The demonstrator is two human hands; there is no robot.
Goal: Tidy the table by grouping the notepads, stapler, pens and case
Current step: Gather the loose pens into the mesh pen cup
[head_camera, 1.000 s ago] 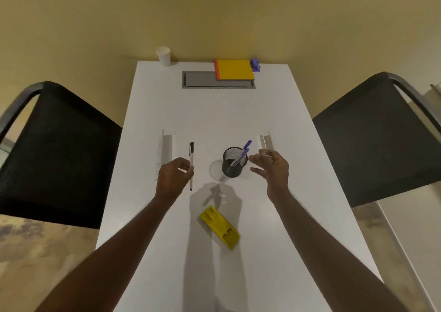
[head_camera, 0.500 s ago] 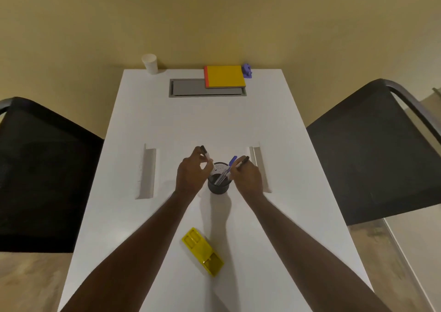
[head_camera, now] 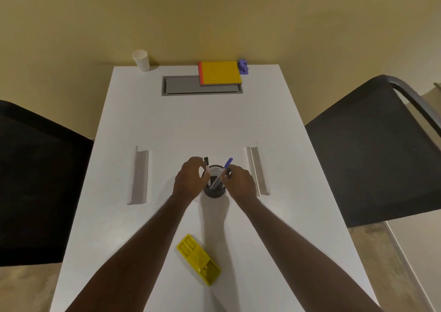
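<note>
Pen cup [head_camera: 214, 190] between hands: left [head_camera: 188, 182], right [head_camera: 241, 182], each pinching pen.

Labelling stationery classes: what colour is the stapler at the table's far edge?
Purple; the small plastic stapler beside the yellow notepad shows best in the head view.

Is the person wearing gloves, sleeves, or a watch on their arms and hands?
No. Both forearms are bare all the way to the bottom edge of the picture, with no sleeves showing. The left hand and the right hand have no gloves. No watch, bracelet or ring can be seen on either wrist or on the fingers, though small things would be hard to make out.
</note>
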